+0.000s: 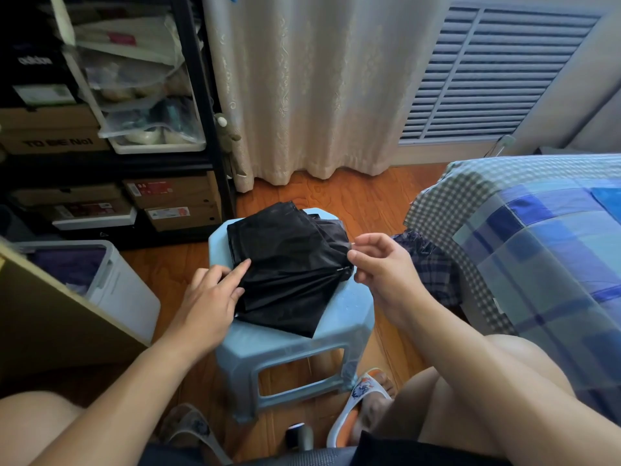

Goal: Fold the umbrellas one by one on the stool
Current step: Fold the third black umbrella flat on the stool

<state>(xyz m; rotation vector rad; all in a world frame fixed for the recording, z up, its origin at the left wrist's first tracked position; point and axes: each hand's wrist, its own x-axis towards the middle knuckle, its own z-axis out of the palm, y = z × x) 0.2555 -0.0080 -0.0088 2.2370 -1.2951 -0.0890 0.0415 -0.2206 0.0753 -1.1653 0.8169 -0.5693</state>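
Left hand point(208, 297) flat on crumpled black umbrella point(289, 267) atop stool point(295, 344).

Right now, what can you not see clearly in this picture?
- Head view: umbrella handle and ribs, hidden under its own black cloth.
- What the right hand fingertips pinch: too small.
- Checked cloth beside the stool: partly behind the right hand; unclear whether another umbrella.

A single wide-angle camera worn on a seated person's head looks forward and steeply down at a light-blue stool point(295, 344) close below, both forearms entering from the bottom edge (straight lines bow near the frame's borders); curtain point(312, 85) and shelving point(100, 129) stand beyond.
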